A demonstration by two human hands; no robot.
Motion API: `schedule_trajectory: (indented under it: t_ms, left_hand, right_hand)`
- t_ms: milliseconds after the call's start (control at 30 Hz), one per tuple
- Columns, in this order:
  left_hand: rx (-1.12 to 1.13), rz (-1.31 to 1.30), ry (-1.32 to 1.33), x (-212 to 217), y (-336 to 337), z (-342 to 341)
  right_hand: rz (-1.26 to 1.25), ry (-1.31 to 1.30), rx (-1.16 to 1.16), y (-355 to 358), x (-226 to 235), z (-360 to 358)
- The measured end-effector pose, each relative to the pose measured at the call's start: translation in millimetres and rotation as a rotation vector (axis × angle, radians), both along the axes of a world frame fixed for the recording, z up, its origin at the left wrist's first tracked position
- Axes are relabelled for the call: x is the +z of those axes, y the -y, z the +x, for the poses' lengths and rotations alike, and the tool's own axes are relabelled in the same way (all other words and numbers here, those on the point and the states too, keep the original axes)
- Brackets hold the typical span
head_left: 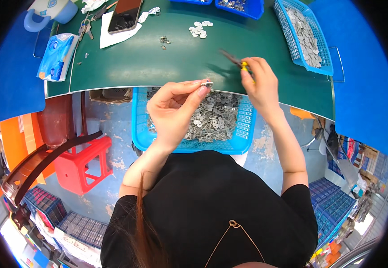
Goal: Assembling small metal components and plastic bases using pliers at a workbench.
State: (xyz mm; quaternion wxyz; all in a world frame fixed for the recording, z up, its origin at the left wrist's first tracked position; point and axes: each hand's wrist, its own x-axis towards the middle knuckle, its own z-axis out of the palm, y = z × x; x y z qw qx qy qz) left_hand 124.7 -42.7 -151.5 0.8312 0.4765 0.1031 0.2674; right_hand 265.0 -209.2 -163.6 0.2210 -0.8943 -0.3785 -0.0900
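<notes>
Between thumb and forefinger, my left hand [175, 102] pinches a small metal part [207, 84] just above the green table's near edge. My right hand [261, 85] is closed round the yellow handles of a pair of tweezers or slim pliers [232, 58]; which of the two, I cannot tell. The tool's dark tip points up and left, over the table and apart from the part. Below my hands, in front of my body, a blue plastic basket [194, 146] holds a heap of small metal parts [214, 116].
On the green table [180, 62] lie a pile of flat pale pieces [199, 29] and several tiny metal bits [164, 41]. A blue basket [299, 53] of flat pieces stands right. A phone [125, 15], keys [86, 27] and a tissue pack [57, 57] lie left. A red stool [84, 165] stands below.
</notes>
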Motion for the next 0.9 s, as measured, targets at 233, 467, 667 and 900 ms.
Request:
schedule_trajectory:
  t_ms: [233,467,667,900]
  left_hand:
    - [0.162,0.392,0.109,-10,-4,-2]
    - [0.19,0.449,0.125,-3,-4,0]
    - [0.169,0.454,0.11,-3,-6,-2]
    - [0.083,0.593,0.101,-6,-9,-5]
  right_hand:
    - [0.15,0.121,0.387,-1,90,-24]
    - [-0.015,0.419,0.469,-2,109,-29]
    - [-0.077,0.512,0.501,-5,116,-31]
    - [-0.091,0.503,0.578,-8,122,-25]
